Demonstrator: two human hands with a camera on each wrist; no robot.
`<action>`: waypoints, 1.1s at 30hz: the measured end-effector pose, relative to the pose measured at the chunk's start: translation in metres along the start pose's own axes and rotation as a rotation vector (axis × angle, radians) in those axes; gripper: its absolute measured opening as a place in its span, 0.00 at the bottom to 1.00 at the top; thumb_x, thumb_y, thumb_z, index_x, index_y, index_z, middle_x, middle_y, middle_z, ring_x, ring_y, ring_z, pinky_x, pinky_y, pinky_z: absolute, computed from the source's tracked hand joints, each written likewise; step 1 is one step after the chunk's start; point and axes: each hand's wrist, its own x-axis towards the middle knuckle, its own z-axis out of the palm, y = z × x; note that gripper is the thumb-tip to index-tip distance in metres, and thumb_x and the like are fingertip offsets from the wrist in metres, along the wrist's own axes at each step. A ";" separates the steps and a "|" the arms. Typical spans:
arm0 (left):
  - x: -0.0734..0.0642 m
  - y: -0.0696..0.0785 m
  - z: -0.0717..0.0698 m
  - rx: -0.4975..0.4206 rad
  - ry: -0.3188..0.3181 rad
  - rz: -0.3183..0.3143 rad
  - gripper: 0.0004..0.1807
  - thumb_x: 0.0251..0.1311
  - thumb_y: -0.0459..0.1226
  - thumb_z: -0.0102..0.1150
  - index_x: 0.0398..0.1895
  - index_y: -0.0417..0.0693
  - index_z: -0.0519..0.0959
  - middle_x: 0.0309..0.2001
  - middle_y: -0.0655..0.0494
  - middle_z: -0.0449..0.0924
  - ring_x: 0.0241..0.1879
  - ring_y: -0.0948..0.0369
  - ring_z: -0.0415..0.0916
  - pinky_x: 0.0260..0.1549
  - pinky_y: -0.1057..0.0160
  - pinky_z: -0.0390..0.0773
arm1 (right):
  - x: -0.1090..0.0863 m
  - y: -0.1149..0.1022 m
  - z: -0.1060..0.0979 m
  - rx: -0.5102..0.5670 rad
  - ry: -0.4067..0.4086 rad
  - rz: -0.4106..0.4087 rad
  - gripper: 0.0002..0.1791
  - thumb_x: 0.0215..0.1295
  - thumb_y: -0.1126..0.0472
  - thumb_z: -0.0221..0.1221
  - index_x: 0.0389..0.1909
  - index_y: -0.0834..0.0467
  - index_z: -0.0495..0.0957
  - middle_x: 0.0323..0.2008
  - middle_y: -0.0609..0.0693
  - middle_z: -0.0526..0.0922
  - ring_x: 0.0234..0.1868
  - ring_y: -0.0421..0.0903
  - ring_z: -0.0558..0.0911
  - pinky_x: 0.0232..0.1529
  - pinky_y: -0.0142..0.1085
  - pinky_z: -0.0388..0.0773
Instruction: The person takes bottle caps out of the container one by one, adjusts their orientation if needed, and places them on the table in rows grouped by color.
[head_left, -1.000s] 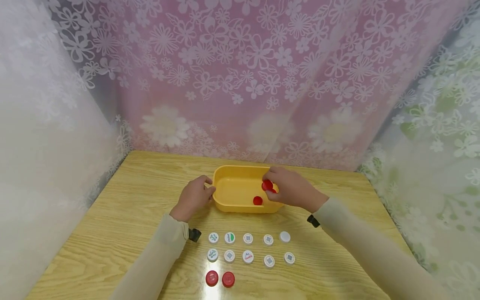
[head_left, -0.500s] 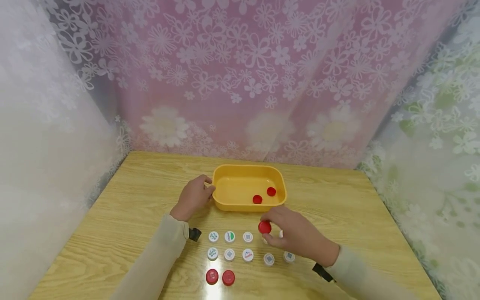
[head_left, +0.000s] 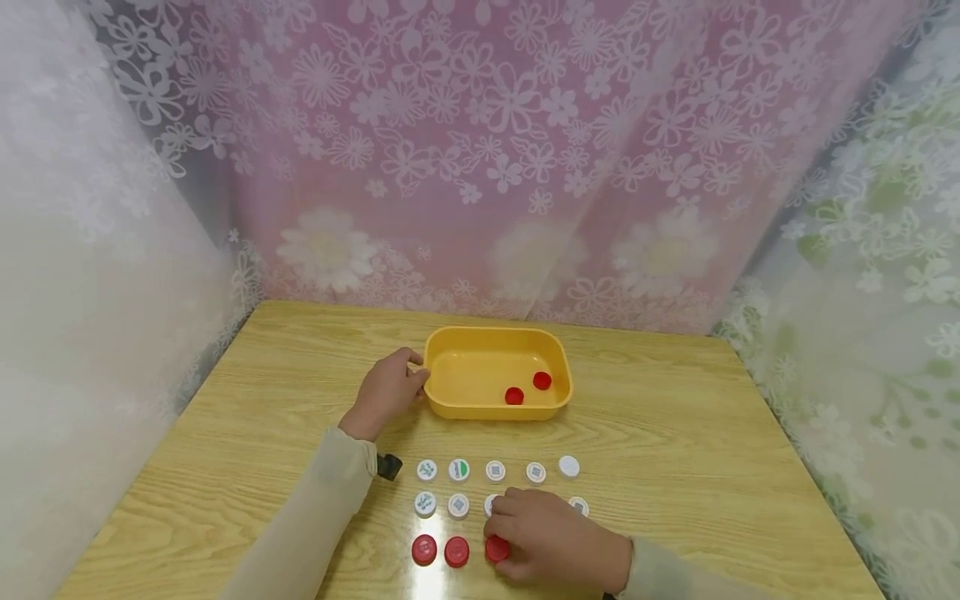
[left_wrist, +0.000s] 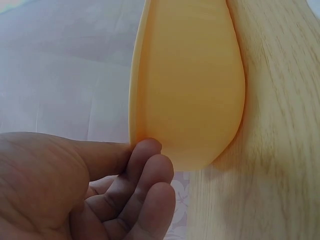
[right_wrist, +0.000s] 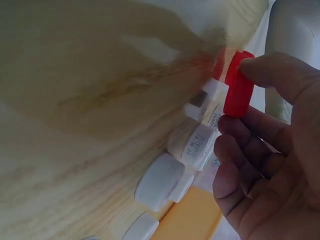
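My left hand [head_left: 384, 393] pinches the left end of a yellow plastic tub [head_left: 480, 412] between thumb and index finger at the rim, seen closely in the left wrist view. Two red bottle caps [head_left: 542, 381] lie inside the tub toward its right end. My right hand [head_left: 558, 540] pinches another red bottle cap [right_wrist: 241, 94] between thumb and fingertips, close over the table at the front row. To its left in that row sit two red bottle caps [head_left: 456, 552]. The right hand hides part of the middle row of white bottle caps [head_left: 458, 506].
A back row of white bottle caps [head_left: 495, 471] lies between the tub and the middle row. The wooden table [head_left: 660, 433] meets a pink floral curtain [head_left: 480, 208] at the back, with pale curtains [head_left: 885, 333] at the sides.
The right hand has moved out of the tub with a red bottle cap, toward the front of the table, stopping beside the two red caps. The left hand stays on the tub's rim.
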 end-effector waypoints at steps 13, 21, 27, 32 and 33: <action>-0.001 0.001 0.001 0.003 0.002 0.006 0.17 0.76 0.41 0.58 0.61 0.41 0.76 0.32 0.54 0.84 0.30 0.56 0.82 0.27 0.63 0.76 | 0.001 -0.002 0.007 0.008 -0.036 -0.004 0.09 0.62 0.49 0.70 0.39 0.44 0.80 0.28 0.31 0.67 0.30 0.31 0.65 0.32 0.22 0.62; 0.001 -0.001 0.000 0.012 0.011 0.014 0.17 0.76 0.41 0.57 0.61 0.42 0.76 0.32 0.52 0.85 0.27 0.58 0.81 0.26 0.63 0.76 | 0.005 0.002 -0.010 0.029 -0.027 0.051 0.08 0.63 0.49 0.69 0.37 0.44 0.80 0.28 0.32 0.70 0.29 0.31 0.66 0.30 0.22 0.64; 0.001 0.000 0.000 -0.003 0.002 0.004 0.16 0.77 0.41 0.57 0.60 0.43 0.76 0.32 0.54 0.84 0.30 0.57 0.82 0.28 0.63 0.78 | 0.007 0.023 -0.041 0.088 0.038 0.134 0.13 0.64 0.50 0.71 0.45 0.50 0.84 0.38 0.40 0.83 0.31 0.32 0.74 0.32 0.25 0.75; 0.000 -0.001 0.001 -0.004 0.003 -0.004 0.17 0.76 0.41 0.57 0.60 0.43 0.76 0.32 0.55 0.84 0.31 0.55 0.83 0.29 0.62 0.78 | 0.013 0.053 -0.072 0.055 0.158 0.208 0.13 0.65 0.52 0.71 0.46 0.51 0.83 0.39 0.41 0.84 0.33 0.37 0.80 0.34 0.30 0.79; 0.000 -0.002 0.001 -0.001 0.002 -0.007 0.17 0.76 0.41 0.57 0.61 0.43 0.76 0.31 0.55 0.84 0.30 0.56 0.83 0.28 0.62 0.78 | 0.015 0.060 -0.078 0.047 0.187 0.223 0.13 0.65 0.53 0.71 0.46 0.51 0.83 0.39 0.43 0.85 0.33 0.38 0.81 0.34 0.30 0.80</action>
